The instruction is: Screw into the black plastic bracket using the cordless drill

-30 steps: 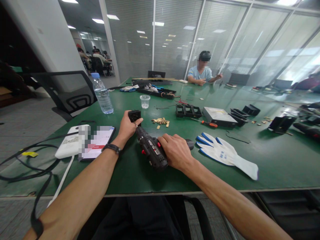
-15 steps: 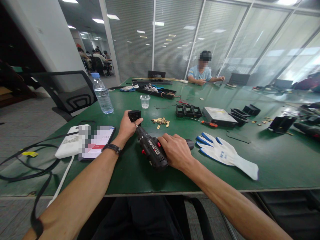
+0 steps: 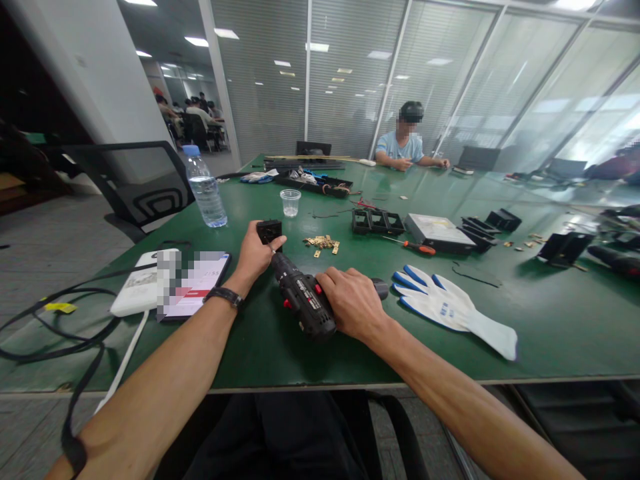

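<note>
My left hand (image 3: 256, 252) is closed around a small black plastic part (image 3: 271, 231), thumb along its near side. My right hand (image 3: 354, 300) wraps the handle of a black cordless drill (image 3: 306, 301) with red buttons, which lies on its side. The drill's tip points away from me and meets the black part beside my left thumb; the exact contact is too small to make out. Just beyond the drill lies a loose heap of small brass-coloured plates (image 3: 325, 243). Right of my right hand rests a white and blue work glove (image 3: 445, 303).
A phone (image 3: 197, 287) and a white device with a cable (image 3: 143, 283) lie left. A water bottle (image 3: 206, 193) and a plastic cup (image 3: 290, 203) stand beyond. Right are a black three-bay frame (image 3: 377, 222), a screwdriver (image 3: 420, 248) and a grey box (image 3: 440, 233). A person (image 3: 403, 147) sits opposite.
My hands, the drill and the black part look the same as before. Across the table, the other person's hand has lowered slightly.
</note>
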`<state>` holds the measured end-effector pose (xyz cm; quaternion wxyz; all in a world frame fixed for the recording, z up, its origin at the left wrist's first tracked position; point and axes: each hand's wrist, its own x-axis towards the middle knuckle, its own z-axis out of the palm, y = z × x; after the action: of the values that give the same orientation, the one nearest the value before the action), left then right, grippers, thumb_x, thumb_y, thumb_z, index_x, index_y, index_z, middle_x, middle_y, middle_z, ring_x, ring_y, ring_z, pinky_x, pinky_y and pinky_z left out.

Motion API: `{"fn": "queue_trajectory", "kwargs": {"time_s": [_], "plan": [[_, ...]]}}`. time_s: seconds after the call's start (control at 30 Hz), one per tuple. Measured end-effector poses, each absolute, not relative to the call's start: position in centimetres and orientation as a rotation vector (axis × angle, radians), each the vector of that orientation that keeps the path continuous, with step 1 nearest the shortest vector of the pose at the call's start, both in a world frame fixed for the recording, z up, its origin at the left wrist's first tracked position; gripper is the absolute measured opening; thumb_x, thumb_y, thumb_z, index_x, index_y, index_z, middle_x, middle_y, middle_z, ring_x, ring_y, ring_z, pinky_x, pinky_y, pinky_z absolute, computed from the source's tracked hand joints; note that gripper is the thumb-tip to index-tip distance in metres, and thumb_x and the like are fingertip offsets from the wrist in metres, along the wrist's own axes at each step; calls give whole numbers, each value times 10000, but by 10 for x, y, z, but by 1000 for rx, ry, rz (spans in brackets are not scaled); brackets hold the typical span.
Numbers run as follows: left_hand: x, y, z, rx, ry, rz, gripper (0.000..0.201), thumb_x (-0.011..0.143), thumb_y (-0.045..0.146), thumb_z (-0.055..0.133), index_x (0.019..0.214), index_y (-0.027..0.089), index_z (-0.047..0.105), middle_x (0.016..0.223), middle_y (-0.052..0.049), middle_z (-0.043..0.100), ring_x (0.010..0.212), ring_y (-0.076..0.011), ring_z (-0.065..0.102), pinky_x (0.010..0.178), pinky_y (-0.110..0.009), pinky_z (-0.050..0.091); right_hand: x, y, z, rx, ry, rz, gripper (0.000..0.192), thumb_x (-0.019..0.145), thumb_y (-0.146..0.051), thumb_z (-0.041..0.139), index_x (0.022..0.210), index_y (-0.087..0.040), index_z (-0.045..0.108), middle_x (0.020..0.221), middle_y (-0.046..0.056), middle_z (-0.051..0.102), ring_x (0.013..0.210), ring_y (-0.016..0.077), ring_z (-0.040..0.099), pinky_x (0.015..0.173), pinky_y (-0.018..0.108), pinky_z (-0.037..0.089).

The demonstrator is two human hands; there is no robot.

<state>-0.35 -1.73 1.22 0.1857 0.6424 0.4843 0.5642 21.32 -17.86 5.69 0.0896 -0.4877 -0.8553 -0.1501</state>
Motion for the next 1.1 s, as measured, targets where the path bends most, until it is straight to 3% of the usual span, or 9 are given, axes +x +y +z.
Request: {"fn": "queue_trajectory", "kwargs": {"time_s": [1.1], "plan": [[-3, -20, 14, 1814, 1385, 1569, 516, 680, 405, 739, 1079, 192, 491, 959, -32, 614, 858, -197, 594, 790, -340, 469, 213, -180, 59, -1465, -2555, -450, 240, 850, -277, 555, 1074, -192, 540, 981, 69, 619, 805, 217, 571, 703, 350, 306]]}}
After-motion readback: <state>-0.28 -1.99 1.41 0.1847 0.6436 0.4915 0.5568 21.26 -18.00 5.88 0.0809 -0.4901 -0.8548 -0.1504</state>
